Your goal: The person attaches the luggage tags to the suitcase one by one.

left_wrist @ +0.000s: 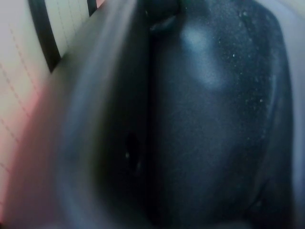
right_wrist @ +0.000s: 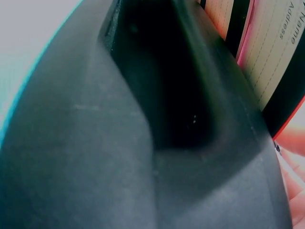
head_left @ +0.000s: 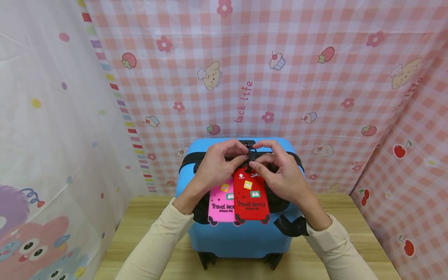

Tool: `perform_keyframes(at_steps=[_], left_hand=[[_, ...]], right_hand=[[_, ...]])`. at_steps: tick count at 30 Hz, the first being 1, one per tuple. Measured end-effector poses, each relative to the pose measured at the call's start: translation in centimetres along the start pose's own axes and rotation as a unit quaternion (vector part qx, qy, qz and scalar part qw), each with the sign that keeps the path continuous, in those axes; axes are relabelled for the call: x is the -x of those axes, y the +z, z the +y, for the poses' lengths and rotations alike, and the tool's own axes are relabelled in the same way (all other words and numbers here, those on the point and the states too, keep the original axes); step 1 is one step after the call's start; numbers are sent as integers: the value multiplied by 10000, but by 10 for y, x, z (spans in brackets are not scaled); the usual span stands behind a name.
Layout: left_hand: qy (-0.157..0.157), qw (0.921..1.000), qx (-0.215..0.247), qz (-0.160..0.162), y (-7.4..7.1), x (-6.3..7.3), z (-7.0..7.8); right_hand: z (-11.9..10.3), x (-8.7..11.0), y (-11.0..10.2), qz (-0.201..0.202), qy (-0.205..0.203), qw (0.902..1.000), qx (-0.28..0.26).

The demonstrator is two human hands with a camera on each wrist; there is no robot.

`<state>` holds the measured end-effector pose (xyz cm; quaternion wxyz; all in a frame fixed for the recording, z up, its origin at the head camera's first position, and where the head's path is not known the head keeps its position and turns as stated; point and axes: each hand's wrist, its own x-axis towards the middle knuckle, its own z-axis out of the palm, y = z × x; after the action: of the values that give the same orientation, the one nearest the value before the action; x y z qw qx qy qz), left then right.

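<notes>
Two luggage tags, a red one (head_left: 252,196) and a pink one (head_left: 221,210), hang in front of a blue suitcase (head_left: 241,242). The red tag overlaps the pink one. At the suitcase's top, my left hand (head_left: 218,162) pinches a black strap (head_left: 251,154) above the tags between thumb and fingertips. From the other side my right hand (head_left: 285,177) pinches the same strap, its thumb low and index finger near the top. Fingers partly hide where the strap loops. Name and address lines show on a tag's back card (right_wrist: 283,47) in the right wrist view.
The suitcase stands on a wood-grain table (head_left: 150,217) on black wheels (head_left: 207,259). A black band (head_left: 190,158) crosses its top. Checked pink cloth (head_left: 297,89) hangs behind and at right, a white printed sheet (head_left: 52,128) at left. Blurred black surfaces fill most of both wrist views.
</notes>
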<state>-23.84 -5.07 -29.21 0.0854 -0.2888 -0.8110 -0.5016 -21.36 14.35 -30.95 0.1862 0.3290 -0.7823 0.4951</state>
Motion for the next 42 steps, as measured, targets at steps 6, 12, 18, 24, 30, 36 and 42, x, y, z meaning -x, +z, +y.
perform_keyframes(at_steps=[6, 12, 18, 24, 30, 36, 42], left_hand=[[29, 10000, -15, 8, 0, 0, 0], [60, 10000, -30, -16, -1, 0, 0], [106, 9999, -8, -42, -3, -1, 0], [118, 9999, 36, -79, -3, 0, -1], [107, 9999, 64, -84, -2, 0, -2], [49, 9998, 186, -60, -2, 1, -2], [105, 9997, 236, -28, -2, 1, -3]], right_hand=[[0, 0, 0, 13, 31, 10000, -21], [0, -1, -1, 62, -43, 10000, 20], [0, -3, -2, 105, -91, 9998, 110], [0, -3, 0, 97, -85, 9999, 84], [0, -2, 1, 182, -142, 9997, 60], [0, -1, 1, 224, -89, 9997, 86], [-1, -1, 1, 238, -7, 9997, 93]])
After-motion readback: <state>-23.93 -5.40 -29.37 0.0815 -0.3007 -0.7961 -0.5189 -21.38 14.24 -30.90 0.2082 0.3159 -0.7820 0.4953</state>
